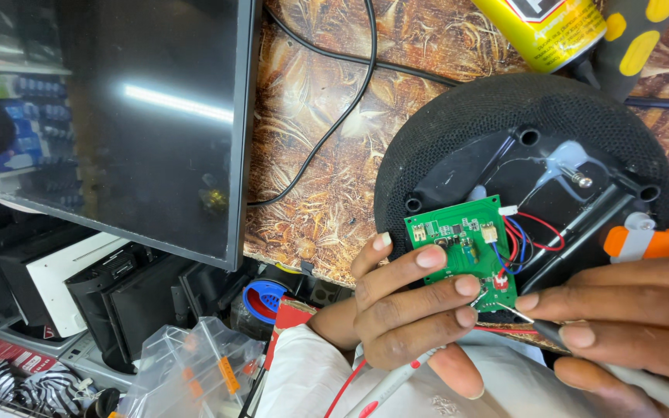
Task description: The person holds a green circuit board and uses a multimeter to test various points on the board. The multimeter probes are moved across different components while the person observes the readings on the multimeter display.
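Head view: a small green rectangular circuit board [464, 251] is pinched by the left hand [408, 306], fingers [420, 259] laid across its face, thumb underneath at 6 o'clock; the board is held just over the open underside of a round black fabric-covered speaker shell [458, 116], at the shell's 7 o'clock edge. Thin red, blue and black wires [532, 232] are run from the board's 3 o'clock edge into the shell's black plastic interior. A grey-and-red test probe [385, 387] is also clamped low in the left hand, lead trailing toward 7 o'clock. The right hand [629, 310] is closed around a slim dark pen-like probe [582, 344], its metal tip touching the board's 5 o'clock corner. At the shell's 3 o'clock an orange plastic handle [660, 240] is seen. At 12 o'clock of the shell a yellow bottle [543, 27] and a black-and-yellow tool handle [632, 42] are lying on the brown patterned tabletop [327, 124]. At 9 o'clock a dark flat monitor screen [149, 116] is standing, a black cable [334, 124] curving beside it.
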